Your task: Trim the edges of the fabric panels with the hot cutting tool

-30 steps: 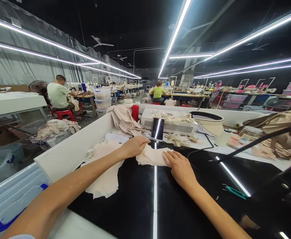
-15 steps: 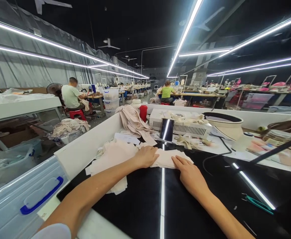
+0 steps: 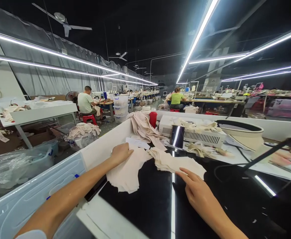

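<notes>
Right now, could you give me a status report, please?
Left hand gripping beige fabric stack. Right hand fingertips on second beige fabric pile. Nothing between them.

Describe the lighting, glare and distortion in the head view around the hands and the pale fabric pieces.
Head view: long white ceiling tube lights glare hard against a dark roof; the glossy black tabletop mirrors one as a bright streak beside the right hand; wide-angle bending curves the light lines and stretches the left hand and its forearm; the pale beige fabric pieces are evenly lit and sharp.
</notes>
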